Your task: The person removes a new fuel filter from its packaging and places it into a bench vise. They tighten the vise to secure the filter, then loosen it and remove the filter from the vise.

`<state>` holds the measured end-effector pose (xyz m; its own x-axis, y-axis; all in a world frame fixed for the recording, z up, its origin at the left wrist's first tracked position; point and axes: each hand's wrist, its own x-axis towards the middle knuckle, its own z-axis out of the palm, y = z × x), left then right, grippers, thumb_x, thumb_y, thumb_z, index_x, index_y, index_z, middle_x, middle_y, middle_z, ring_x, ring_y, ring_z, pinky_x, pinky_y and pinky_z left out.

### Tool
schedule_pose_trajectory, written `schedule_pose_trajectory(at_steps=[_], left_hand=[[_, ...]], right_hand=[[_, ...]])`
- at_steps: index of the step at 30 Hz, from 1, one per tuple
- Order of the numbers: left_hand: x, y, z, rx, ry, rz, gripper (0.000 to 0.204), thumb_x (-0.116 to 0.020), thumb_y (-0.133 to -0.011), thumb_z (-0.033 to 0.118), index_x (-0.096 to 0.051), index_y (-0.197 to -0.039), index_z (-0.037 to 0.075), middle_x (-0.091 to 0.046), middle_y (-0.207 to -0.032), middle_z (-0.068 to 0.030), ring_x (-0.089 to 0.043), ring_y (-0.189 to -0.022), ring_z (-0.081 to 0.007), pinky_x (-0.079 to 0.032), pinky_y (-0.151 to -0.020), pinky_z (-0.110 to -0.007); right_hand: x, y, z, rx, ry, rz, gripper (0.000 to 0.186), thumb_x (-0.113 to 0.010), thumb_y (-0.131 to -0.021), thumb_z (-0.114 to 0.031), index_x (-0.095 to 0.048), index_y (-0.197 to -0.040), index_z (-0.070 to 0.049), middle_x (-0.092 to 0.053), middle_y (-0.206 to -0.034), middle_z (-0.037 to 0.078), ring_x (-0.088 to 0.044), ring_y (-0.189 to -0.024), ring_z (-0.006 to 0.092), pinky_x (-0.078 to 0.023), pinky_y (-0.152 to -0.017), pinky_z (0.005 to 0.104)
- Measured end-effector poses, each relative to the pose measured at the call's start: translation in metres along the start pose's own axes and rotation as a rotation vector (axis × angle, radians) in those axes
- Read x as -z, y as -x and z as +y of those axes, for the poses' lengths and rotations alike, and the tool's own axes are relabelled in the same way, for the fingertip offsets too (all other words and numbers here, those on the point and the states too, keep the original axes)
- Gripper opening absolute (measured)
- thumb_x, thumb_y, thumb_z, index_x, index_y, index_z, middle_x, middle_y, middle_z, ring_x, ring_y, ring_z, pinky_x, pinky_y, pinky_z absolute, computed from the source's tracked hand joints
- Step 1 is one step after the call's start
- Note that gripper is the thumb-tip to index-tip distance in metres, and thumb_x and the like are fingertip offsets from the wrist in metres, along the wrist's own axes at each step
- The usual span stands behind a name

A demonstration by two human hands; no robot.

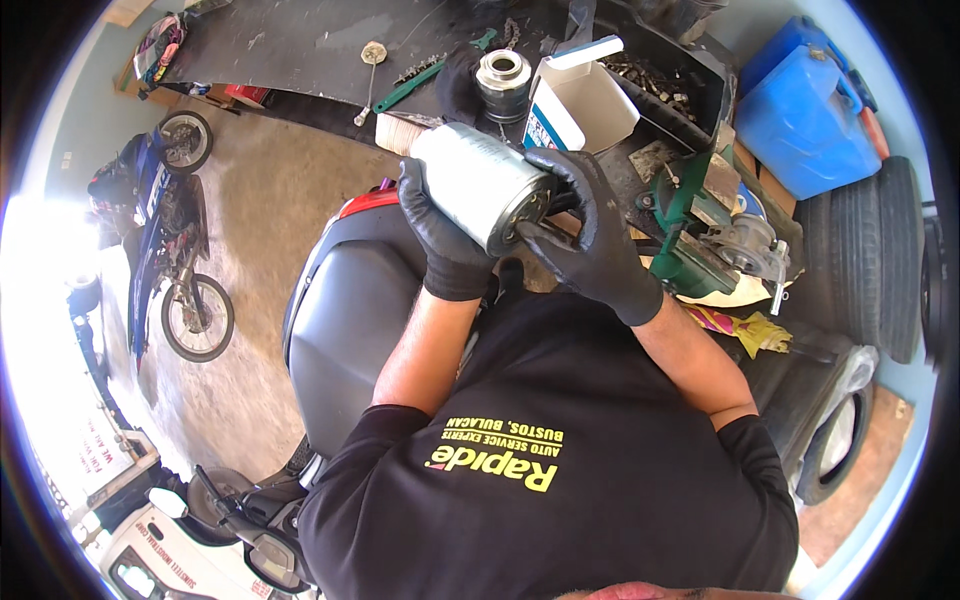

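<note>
Although the box (pixel 572 105) already stands open on the counter (pixel 290 45), handling seems unfinished: the silver canister (pixel 470 178) is aloft nearby, left hand (pixel 440 238) cradling its side, right hand (pixel 597 240) gripping its dark end.

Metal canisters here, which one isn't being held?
The upright canister on the dark bench, left of the open white box; the larger-looking canister is held between the left hand and the right hand.

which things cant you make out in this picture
Head view: underside of the silver canister, hidden by its own body and the left hand
Head view: pieces in the black bin, too small to identify
Head view: white vehicle, cut off by the lower edge
</note>
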<state>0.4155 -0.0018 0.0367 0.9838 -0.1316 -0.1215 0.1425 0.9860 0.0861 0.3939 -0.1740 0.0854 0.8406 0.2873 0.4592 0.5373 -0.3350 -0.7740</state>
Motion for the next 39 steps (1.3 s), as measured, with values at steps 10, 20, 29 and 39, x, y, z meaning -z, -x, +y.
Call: schedule_pose_trajectory(at_steps=[10,20,29,39], left_hand=[[0.009,-0.011,0.0,-0.005,0.12,-0.111,0.062,-0.057,-0.097,0.054,-0.057,-0.136,0.006,-0.064,-0.13,-0.0157,-0.062,-0.119,-0.0349,-0.05,-0.105,-0.052],[-0.001,-0.012,0.008,-0.225,-0.211,0.096,0.069,-0.057,-0.093,0.062,-0.057,-0.139,0.011,-0.064,-0.133,-0.0145,-0.064,-0.121,-0.0348,-0.053,-0.102,-0.052],[-0.018,-0.011,-0.006,-0.565,-0.712,0.092,0.063,-0.053,-0.098,0.052,-0.051,-0.141,0.006,-0.062,-0.131,-0.0143,-0.062,-0.12,-0.0296,-0.052,-0.103,-0.045],[-0.042,-0.035,-0.008,-0.383,-0.567,-0.04,0.039,-0.047,-0.105,0.034,-0.061,-0.121,0.001,-0.068,-0.11,-0.0124,-0.069,-0.099,-0.0219,-0.057,-0.087,-0.037]], right_hand=[[-0.007,-0.006,0.01,-0.04,-0.068,0.035,0.059,-0.08,-0.08,-0.011,-0.058,-0.134,-0.001,-0.057,-0.127,0.013,-0.061,-0.113,0.0234,-0.053,-0.093,0.0361],[-0.003,0.002,0.01,-0.127,-0.288,0.015,0.076,-0.076,-0.089,-0.014,-0.036,-0.152,-0.001,-0.047,-0.143,0.016,-0.053,-0.13,0.0253,-0.047,-0.107,0.039],[-0.031,-0.008,-0.002,-0.167,-0.428,0.067,0.074,-0.045,-0.11,-0.039,-0.012,-0.16,0.003,-0.029,-0.159,0.021,-0.032,-0.148,0.0292,-0.028,-0.122,0.0433],[-0.033,-0.007,0.024,-0.172,-0.447,0.071,0.068,-0.063,-0.102,-0.025,-0.018,-0.148,-0.002,-0.039,-0.142,0.017,-0.042,-0.133,0.0234,-0.037,-0.114,0.0395]])
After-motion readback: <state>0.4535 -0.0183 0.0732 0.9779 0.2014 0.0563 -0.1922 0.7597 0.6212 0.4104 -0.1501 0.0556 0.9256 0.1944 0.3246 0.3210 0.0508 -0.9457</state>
